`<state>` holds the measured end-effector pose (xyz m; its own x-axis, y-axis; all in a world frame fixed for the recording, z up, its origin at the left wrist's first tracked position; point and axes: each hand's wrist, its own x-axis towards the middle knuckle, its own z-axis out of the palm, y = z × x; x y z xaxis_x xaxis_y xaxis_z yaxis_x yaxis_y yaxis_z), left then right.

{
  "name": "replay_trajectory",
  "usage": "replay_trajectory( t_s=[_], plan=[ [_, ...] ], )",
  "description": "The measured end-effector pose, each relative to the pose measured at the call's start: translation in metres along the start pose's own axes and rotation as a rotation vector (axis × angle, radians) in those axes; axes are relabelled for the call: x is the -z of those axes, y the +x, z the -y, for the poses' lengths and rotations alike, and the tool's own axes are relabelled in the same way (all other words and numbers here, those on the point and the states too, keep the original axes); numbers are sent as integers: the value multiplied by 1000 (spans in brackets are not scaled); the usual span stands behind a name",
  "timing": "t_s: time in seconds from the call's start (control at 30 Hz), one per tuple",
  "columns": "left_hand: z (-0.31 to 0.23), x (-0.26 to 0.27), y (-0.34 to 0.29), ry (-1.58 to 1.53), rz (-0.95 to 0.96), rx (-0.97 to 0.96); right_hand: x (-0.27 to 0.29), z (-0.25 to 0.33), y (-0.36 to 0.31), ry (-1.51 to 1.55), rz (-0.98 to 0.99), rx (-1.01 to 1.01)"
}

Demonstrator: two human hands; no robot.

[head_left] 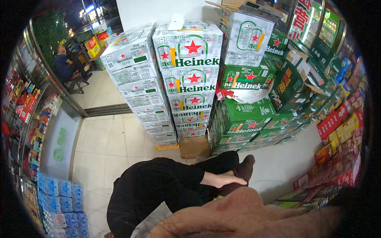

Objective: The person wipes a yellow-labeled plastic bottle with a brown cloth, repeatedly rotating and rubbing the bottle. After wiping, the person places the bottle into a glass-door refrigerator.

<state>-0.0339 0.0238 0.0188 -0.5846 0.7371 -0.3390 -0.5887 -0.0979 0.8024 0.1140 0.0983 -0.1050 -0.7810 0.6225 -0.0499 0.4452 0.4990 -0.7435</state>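
My left hand (227, 179) reaches out of a black sleeve (186, 174) and lies over a foot in a dark brown sock or shoe (245, 168). Its fingers are together and curl over the top of that foot. The foot sticks out of a black trouser leg (222, 160), just in front of the stacked boxes. My right hand does not show. Blurred skin close to the camera covers the lower edge and hides what lies below.
Silver beer cartons (188, 71) stand in tall stacks ahead, green cartons (248, 115) to their right. Wrapped water bottles (65, 198) are piled at lower left, beside a glass counter. Red packages (345, 166) line the right. A person (65, 59) sits outside the doorway.
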Motion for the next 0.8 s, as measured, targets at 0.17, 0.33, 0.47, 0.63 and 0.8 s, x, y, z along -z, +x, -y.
replay_trajectory(
  t_s=[0.17,0.33,0.47,0.63,0.8],
  plan=[
    [29,31,3,-117,-67,56,35,43,-26,18,180,-140],
    [49,1,2,104,138,51,83,106,-15,394,101,-107],
    [37,-31,0,96,168,15,95,98,-17,528,-9,-84],
    [26,-28,20,-68,312,-18,97,81,-41,297,-30,-64],
    [23,-34,29,-242,345,98,106,84,-68,223,-31,-133]
  ],
)
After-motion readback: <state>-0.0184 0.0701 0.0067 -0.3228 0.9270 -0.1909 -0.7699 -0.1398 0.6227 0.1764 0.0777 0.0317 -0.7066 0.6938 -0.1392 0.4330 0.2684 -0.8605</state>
